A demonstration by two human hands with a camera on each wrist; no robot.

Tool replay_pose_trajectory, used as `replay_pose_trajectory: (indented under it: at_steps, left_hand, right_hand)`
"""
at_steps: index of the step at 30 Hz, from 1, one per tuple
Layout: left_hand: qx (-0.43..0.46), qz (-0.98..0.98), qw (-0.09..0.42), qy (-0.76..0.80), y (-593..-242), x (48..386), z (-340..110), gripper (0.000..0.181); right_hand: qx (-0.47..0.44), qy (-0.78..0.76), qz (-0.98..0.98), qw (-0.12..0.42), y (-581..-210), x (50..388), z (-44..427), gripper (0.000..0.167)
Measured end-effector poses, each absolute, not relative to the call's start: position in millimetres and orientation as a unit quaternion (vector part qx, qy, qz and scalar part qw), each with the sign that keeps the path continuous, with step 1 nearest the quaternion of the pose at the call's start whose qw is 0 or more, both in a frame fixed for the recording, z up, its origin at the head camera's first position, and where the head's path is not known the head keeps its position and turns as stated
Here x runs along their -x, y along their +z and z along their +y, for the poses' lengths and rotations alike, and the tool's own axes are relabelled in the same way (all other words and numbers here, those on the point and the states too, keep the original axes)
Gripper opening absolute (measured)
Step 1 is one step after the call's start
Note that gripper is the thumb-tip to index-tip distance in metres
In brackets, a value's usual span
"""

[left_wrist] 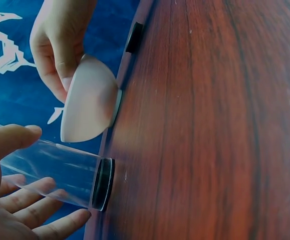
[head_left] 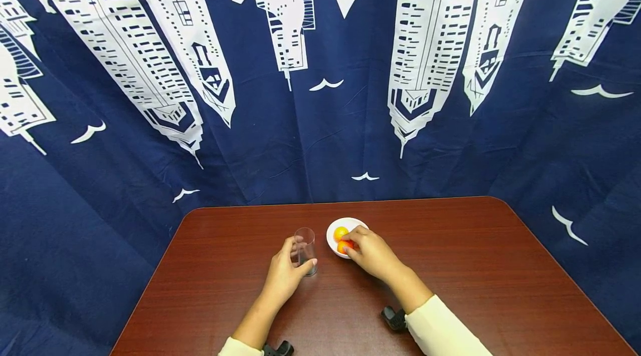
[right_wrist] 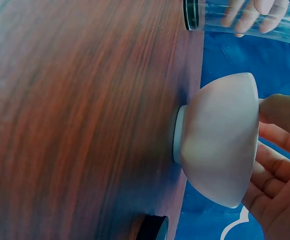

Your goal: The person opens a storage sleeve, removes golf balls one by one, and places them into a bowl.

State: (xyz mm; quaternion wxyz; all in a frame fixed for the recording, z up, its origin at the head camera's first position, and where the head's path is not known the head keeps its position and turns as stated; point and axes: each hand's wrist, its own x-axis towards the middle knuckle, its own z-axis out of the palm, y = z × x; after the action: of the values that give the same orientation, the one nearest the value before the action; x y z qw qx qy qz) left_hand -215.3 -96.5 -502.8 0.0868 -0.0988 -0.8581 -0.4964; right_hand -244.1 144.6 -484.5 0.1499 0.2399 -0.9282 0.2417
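Observation:
A clear drinking glass (head_left: pixel 306 250) with a dark-looking base stands upright on the table. My left hand (head_left: pixel 287 272) is around it, with thumb and loosely spread fingers on opposite sides, as the left wrist view also shows. To the right is a small white bowl (head_left: pixel 333 226) holding a yellow ball (head_left: pixel 340 233) and an orange-red ball (head_left: pixel 343 247). My right hand (head_left: pixel 373 253) reaches over the bowl's rim and pinches the orange-red ball between thumb and fingers. In the right wrist view, the bowl's side (right_wrist: pixel 220 140) hides the balls and fingertips.
The brown wooden table (head_left: pixel 225 289) has rounded far corners. Behind it hangs a dark blue cloth (head_left: pixel 270 167) printed with white buildings and birds. Black devices, such as one (head_left: pixel 394 318) at the right wrist, are worn below both hands.

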Motion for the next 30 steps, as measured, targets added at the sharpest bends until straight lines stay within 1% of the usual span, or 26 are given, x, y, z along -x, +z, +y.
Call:
replay_pose_trajectory:
  at_steps: [4,9,13,17,20,25,30]
  left_hand:
    - [0.097,-0.859,0.076,-0.497,-501,215,-98,0.064]
    - [0.094,-0.852,0.087,-0.508,-492,213,-100,0.07]
    - [0.085,-0.847,0.093,-0.516,-484,211,-101,0.069]
    - [0.086,-0.845,0.117,-0.514,-477,210,-104,0.064]
    - [0.089,-0.842,0.137,-0.513,-474,209,-106,0.06]
    - [0.087,-0.843,0.141,-0.512,-469,205,-112,0.061]
    - [0.1,-0.847,0.139,-0.503,-468,206,-118,0.063]
  right_hand:
    - [-0.224,0.269,-0.924,0.156,-483,240,146,0.021]
    - [-0.209,0.329,-0.904,0.179,-480,234,150,0.018]
    - [-0.2,0.38,-0.884,0.184,-476,229,153,0.017]
    - [-0.193,0.418,-0.869,0.182,-468,226,156,0.017]
    - [-0.191,0.432,-0.86,0.192,-463,223,158,0.018]
    - [-0.19,0.411,-0.863,0.225,-457,219,162,0.023]
    - [-0.201,0.335,-0.88,0.271,-456,214,169,0.038]
